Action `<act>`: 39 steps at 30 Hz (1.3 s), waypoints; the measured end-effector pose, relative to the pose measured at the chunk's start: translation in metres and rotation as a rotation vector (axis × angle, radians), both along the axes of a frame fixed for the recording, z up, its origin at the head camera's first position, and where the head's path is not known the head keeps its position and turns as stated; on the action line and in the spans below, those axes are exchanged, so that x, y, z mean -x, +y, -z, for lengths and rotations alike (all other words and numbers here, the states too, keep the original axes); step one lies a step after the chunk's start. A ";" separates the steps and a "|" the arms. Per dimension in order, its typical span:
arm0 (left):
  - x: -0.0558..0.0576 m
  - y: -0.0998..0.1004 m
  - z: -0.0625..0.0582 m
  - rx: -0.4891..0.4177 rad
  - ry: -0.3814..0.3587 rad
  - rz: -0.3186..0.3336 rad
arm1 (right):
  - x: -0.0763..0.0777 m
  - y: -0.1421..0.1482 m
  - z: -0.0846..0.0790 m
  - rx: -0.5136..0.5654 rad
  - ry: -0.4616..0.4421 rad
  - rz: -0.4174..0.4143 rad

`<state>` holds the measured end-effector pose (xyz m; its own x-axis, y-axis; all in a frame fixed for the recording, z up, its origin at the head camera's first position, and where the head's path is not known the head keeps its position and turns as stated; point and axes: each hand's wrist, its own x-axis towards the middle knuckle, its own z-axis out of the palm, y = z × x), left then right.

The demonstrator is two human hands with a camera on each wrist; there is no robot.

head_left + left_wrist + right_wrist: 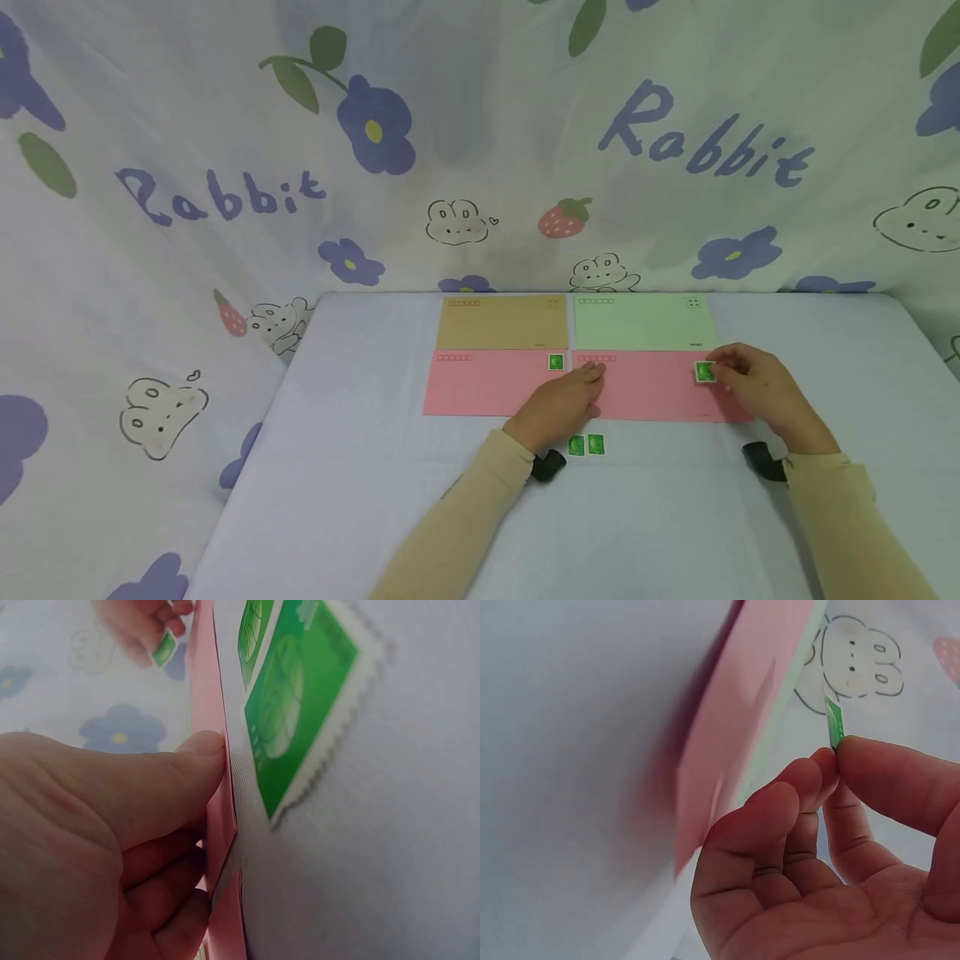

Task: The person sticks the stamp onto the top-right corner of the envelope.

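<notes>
"Rabbit", purple, twice on patterned cloth (495, 142); print on envelopes (480, 387) too small

One tan envelope (495, 325), one green envelope (637, 325) and two pink envelopes (480, 387) are lying on one table (337, 483), totalling four. Four green stamps (596, 445) are showing. One left hand (558, 404) and one right hand (765, 390) are extending from two sleeves (465, 517); two black wrist pieces (763, 462) are appearing, probably, though partly hidden. One backdrop (480, 50) is bearing two "Rabbit" words (708, 148) and two strawberries (562, 222).
</notes>
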<state>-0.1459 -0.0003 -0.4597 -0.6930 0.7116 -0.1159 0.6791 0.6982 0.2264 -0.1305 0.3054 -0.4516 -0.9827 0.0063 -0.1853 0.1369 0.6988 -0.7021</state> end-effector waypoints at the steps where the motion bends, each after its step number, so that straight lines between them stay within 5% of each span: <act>1: 0.000 0.000 0.000 0.001 0.004 0.001 | 0.001 0.001 0.000 0.000 -0.003 0.000; 39: 0.000 0.000 0.001 0.015 0.003 -0.003 | 0.020 0.016 -0.001 0.029 -0.066 -0.047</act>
<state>-0.1461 -0.0002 -0.4606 -0.6954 0.7077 -0.1246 0.6775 0.7035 0.2144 -0.1502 0.3209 -0.4509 -0.9675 -0.0459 -0.2487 0.1508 0.6848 -0.7129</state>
